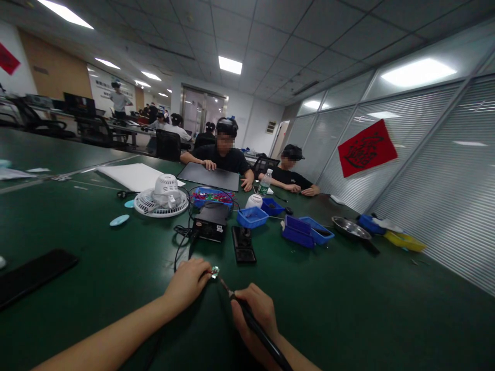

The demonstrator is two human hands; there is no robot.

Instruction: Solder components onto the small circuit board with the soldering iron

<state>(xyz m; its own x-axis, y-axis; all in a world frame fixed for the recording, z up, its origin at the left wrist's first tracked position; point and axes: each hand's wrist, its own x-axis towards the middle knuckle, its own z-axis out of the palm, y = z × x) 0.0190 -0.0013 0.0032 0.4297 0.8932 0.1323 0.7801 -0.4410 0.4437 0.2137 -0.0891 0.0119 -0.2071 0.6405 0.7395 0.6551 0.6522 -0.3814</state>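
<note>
My left hand (190,282) pinches a small green-and-white circuit board (215,272) between thumb and fingertips, just above the green table (154,319). In my right hand (257,312) is a black-handled soldering iron (257,328), held like a pen. Its thin metal tip points up and left, close to the board's right side; whether they touch cannot be told. Beyond my hands stand a black soldering station (211,221) with cables and a black iron stand (243,245).
A white fan part (162,198), a blue tray of wires (212,197), other blue trays (252,217), a bottle (265,183) and a metal bowl (351,228) stand farther back. A black phone-like slab (36,273) lies left. Two people sit across the table.
</note>
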